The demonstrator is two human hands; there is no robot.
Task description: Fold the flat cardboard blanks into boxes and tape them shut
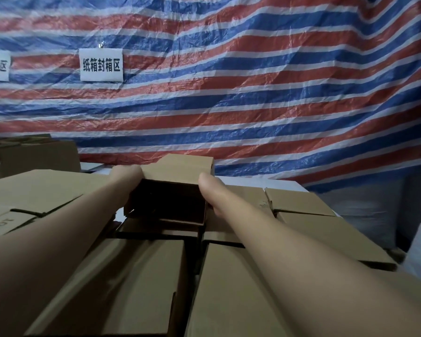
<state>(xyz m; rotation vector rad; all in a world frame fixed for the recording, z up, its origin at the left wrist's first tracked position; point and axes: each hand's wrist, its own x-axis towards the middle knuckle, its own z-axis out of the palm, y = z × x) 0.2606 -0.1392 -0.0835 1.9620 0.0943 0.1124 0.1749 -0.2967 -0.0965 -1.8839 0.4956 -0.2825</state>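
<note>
From the head camera, both bare forearms reach forward over a crowd of cardboard to a small open carton held out at the far edge of the pile, its dark mouth turned toward the camera and one pale flap standing up at its far side. The left hand lies against the carton's left wall and the right hand against its right wall; the fingers of both are hidden behind the cardboard, so whether they curl round the edges or merely press flat I cannot tell.

Beneath the arms lie flat cardboard blanks and more stacked cartons to the right, with a striped tarpaulin hung behind and a white paper sign fixed to it (a second sign sits cut off at the left edge).

The carton looks light and fairly stiff along its walls, yet likely to skew out of square until its flaps are closed. Holding it at two opposite walls, near the corners where the creases stiffen it, seems the surest grip; the loose flaps would bend if taken alone.
</note>
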